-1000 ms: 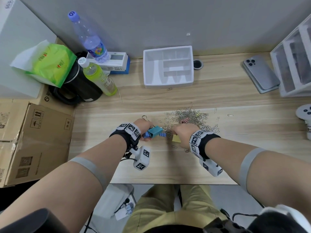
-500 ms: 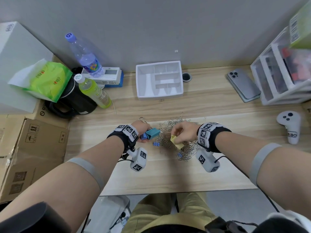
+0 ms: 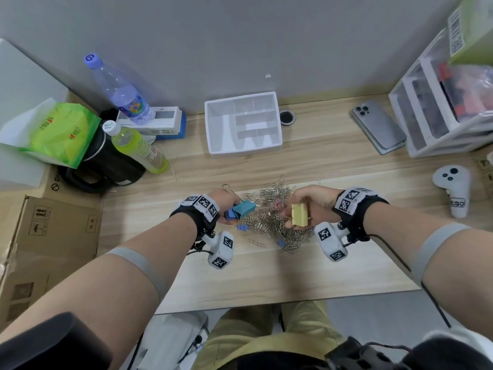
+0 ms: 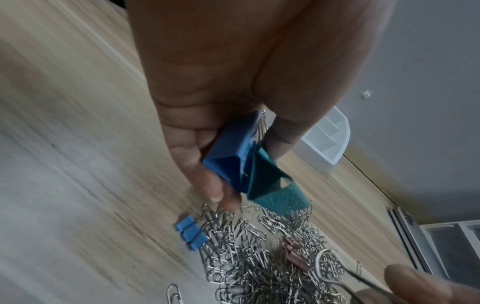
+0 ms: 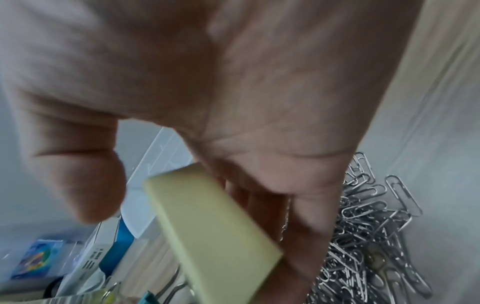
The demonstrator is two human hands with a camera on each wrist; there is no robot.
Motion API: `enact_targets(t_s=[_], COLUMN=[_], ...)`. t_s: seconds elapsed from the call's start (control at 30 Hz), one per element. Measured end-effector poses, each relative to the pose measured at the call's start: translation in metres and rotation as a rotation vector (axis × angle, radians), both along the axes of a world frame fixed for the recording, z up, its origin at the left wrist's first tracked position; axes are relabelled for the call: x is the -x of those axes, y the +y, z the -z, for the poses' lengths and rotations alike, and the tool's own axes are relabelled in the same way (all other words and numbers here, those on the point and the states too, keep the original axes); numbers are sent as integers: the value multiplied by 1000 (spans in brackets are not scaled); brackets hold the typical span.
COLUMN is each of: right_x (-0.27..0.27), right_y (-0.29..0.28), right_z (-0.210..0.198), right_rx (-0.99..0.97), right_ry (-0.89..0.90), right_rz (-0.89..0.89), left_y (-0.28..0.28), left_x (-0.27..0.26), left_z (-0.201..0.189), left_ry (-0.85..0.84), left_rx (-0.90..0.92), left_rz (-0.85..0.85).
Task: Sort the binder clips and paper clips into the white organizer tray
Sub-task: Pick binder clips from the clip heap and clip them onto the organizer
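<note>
nearest the viewer, a loose paper clip (image 3: 257, 243) lies alone on the wooden desk (image 3: 266, 279), just near of the main heap. the heap of silver paper clips (image 3: 274, 222) spreads across the desk's middle, with a small blue binder clip (image 3: 242, 227) at its left edge, another small blue one (image 3: 279, 243) at its near edge and a pink one (image 3: 278, 202) within it. above the heap's left side, the left hand (image 3: 226, 206) has fingers and thumb curled round two large binder clips pressed together: a blue binder clip (image 4: 231, 156) toward the palm and a teal binder clip (image 4: 272, 185) projecting beyond the fingertips; a wire handle sticks out past the far side of the hand. above the heap's right side, the right hand (image 3: 306, 206) is turned palm toward the viewer, its curled fingers holding a large yellow binder clip (image 3: 299, 214); the thumb stands apart from it in the right wrist view. farther off, one stray paper clip (image 3: 248, 157) lies just near of the white organizer tray (image 3: 213, 129), which stands against the far wall, its compartments showing nothing inside. left of the tray stand two bottles (image 3: 125, 124); right of it lies a phone (image 3: 378, 126), and at the far right a white controller (image 3: 453, 193).
</note>
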State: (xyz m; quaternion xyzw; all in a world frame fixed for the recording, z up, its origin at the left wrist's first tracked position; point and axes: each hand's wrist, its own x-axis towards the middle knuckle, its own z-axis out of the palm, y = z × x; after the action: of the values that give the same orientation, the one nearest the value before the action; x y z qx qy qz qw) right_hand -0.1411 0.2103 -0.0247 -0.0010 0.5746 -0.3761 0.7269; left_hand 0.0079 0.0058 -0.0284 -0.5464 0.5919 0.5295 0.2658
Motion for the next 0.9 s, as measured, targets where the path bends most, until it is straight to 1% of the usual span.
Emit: enact_targets(t_s=[0.07,0.13,0.23,0.33,0.4,0.53,0.6,0.67,0.77,0.8,0.9], right_x=[1,3,9,15,17,21,23,27,34,38,54], right_y=[1,1,0,-7,-14,-34,-47,-61,-81,-87,-102], right_z=[3,9,14,10,6,-11,-17,-22,-28,-28,-30], right_rx=[-20,-17,6,50,84,170,180,181,206,206,184], right_ry=[53,165,270,329,346,497,477,441,490,538,776], right_rz=[-57,-145,-134,-198,-198,-258,-231,-150,-49,-30,-17], left_y=[0,0,-1,-4,-7,-14,-19,-24,-32,-36,-54], left_x=[0,1,3,6,10,20,25,31,41,44,56], left_z=[2,3,0,-4,-7,-16,-19,-22,-30,-31,-38], left_ry=[12,33,70,120,150,223,254,269,271,280,312], left_rx=[-23,-31,-44,-74,-90,-131,-139,-153,-159,-152,-118], left_rz=[2,8,24,34,37,-10,-26,-5,29,22,-7])
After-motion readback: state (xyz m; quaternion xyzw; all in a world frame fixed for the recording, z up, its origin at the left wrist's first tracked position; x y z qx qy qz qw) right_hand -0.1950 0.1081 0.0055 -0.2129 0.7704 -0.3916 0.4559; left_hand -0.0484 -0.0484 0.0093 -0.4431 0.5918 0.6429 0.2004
